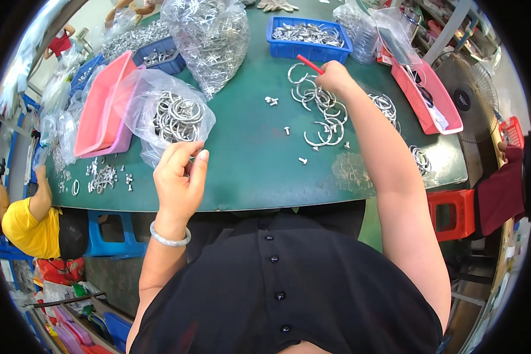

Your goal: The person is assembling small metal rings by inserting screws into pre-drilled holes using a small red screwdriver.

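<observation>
My right hand [334,78] is closed around a thin red stick-like tool [310,64], whose tip points up and left; what kind of tool it is I cannot tell. Under and beside that hand lies a loose cluster of silvery metal rings [329,109], some of them open like hooks. My left hand [180,174] has its fingers curled in towards the thumb, at the near edge of a clear plastic bag [137,109] full of similar metal rings [180,115]. Anything between those fingers is hidden. Small metal screw-like pieces [287,130] lie between the hands on the green table [248,159].
Far back stand a blue tray [311,54] of metal parts and a large bulging bag [209,41] of parts. Pink baskets [104,112] [425,97] flank the table, with a fan [469,97] at right. A person in yellow [32,224] sits at left.
</observation>
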`<state>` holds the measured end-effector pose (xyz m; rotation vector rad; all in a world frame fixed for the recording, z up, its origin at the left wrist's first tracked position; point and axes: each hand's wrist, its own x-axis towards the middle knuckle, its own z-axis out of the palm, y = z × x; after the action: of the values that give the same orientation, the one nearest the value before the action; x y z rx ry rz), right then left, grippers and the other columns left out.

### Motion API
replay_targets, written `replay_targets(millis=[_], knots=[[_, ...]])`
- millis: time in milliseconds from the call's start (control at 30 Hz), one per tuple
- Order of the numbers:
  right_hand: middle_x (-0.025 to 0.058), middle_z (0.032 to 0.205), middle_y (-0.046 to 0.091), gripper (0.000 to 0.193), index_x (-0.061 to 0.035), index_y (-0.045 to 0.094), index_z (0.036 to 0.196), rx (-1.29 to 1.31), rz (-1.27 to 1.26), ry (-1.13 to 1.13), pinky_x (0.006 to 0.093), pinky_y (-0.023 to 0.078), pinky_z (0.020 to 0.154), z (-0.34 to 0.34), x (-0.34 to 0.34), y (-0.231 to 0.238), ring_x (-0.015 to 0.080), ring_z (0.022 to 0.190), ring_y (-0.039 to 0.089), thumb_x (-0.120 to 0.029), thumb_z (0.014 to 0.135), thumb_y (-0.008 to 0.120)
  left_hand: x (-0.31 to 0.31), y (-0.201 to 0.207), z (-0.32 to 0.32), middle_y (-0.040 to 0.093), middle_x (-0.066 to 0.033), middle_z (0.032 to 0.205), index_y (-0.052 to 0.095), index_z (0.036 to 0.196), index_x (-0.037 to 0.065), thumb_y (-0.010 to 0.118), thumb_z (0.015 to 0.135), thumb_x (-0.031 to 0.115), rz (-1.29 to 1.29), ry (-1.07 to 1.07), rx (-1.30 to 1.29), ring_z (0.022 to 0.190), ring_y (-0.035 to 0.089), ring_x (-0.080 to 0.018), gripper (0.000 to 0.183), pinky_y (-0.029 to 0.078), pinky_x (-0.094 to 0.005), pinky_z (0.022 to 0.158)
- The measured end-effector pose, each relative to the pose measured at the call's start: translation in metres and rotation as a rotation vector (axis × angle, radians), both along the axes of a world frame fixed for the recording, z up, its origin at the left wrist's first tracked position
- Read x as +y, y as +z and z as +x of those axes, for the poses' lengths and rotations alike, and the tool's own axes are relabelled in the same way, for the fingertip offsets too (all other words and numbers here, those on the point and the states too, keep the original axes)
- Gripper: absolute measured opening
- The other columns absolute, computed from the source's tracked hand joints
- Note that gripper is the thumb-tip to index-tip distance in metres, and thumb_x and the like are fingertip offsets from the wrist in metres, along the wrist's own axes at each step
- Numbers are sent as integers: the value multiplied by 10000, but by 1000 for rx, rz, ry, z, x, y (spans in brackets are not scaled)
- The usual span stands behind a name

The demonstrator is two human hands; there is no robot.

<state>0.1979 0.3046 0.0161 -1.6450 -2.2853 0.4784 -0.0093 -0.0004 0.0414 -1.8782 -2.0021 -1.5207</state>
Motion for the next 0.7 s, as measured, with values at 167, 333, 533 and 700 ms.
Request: replay_targets(millis=[167,333,533,700], knots=[[104,660,598,127,0,600,692,246,61,-57,313,450,610,18,-7,18,181,612,565,-116,653,634,-6,-8,5,559,-72,864,600,880,-20,589,760,-8,104,-31,-22,525,454,-64,121,362,-185,456],[175,806,626,215,-30,644,864,-81,-9,-12,360,472,707,31,-13,28,287,772,611,-133,685,583,-8,-16,13,557,-86,881,597,881,-26,592,744,-30,98,-151,-74,526,460,-62,137,373,-185,459],[178,774,623,228,-2,625,869,-147,166,-71,357,473,682,39,-22,46,283,738,614,-108,672,582,-9,-24,15,565,-75,820,606,870,-10,597,746,-16,51,-216,-94,505,454,-77,124,371,-199,447],[-5,624,532,141,-19,584,785,366,72,183,225,383,509,49,-54,49,74,543,453,-116,710,655,-10,-29,22,564,-63,795,610,878,-9,590,766,16,-53,-253,-199,529,461,-64,117,378,-201,465]])
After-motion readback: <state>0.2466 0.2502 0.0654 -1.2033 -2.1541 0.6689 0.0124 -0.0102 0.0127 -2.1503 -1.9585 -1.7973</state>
